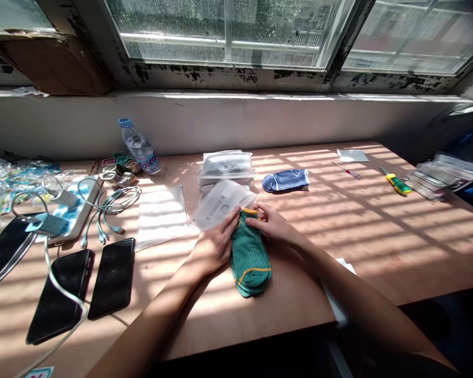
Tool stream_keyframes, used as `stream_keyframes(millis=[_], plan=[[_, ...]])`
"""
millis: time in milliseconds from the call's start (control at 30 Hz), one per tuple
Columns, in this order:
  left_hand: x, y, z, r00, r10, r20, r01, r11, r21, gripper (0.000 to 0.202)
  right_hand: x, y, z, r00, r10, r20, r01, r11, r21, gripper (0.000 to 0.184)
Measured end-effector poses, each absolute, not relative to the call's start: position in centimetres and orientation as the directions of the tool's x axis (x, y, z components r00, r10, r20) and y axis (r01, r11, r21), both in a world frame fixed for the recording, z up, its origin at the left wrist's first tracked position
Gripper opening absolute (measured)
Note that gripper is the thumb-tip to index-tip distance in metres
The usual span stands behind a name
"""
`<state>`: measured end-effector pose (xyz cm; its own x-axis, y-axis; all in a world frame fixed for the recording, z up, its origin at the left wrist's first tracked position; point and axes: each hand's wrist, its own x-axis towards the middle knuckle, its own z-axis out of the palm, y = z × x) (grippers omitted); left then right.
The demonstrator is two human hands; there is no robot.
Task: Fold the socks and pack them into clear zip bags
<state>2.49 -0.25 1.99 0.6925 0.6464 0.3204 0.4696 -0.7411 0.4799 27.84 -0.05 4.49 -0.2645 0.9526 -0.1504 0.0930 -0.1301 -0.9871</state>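
Note:
A pair of green socks (252,257) with yellow cuffs and yellow toe lines lies toes toward me at the table's middle. My left hand (216,245) is closed on the socks' left edge near the cuffs, its fingertips also against a frosted plastic bag (223,202) with dark printed letters. From the other side, my right hand (278,224) grips the cuff end between thumb and fingers. The bag lies just beyond the cuffs; whether the cuffs reach into it I cannot tell. Behind it is a stack of similar bags (226,164). A blue pair of socks (286,180) lies to the right.
Another flat bag (161,215) lies left of my hands. Farther left are phones (112,278), cables (116,202), a power strip (79,210) and a water bottle (140,147). At the right are a thin screwdriver (347,170), a yellow-green screwdriver (397,182) and clear packages (445,176).

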Motion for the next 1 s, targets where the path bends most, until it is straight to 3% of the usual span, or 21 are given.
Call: stream_keyframes(millis=[200,367,633,800,1000], plan=[[2.3,-0.4,2.4,0.742,0.580,0.335,0.391,-0.781,0.487,0.094,27.4,0.4,4.3,0.029,0.990,-0.136,0.029,-0.137,-0.990,0.053],[2.3,-0.5,2.5,0.724,0.603,0.336,0.397,-0.761,0.513,0.099,27.5,0.2,4.4,-0.163,0.972,-0.170,0.097,-0.155,-0.983,0.058],[2.4,-0.9,3.2,0.766,0.546,0.339,0.314,-0.778,0.544,0.097,27.0,0.0,3.6,-0.118,0.991,-0.064,0.053,-0.058,-0.997,0.059],[2.4,-0.9,2.7,0.731,0.597,0.330,0.354,-0.746,0.565,0.102,27.5,0.0,3.8,-0.265,0.964,-0.035,0.073,-0.017,-0.997,0.049],[2.1,-1.2,2.8,0.706,0.631,0.323,0.387,-0.725,0.570,0.100,27.7,-0.1,3.6,-0.235,0.971,0.052,0.036,0.062,-0.997,0.031]])
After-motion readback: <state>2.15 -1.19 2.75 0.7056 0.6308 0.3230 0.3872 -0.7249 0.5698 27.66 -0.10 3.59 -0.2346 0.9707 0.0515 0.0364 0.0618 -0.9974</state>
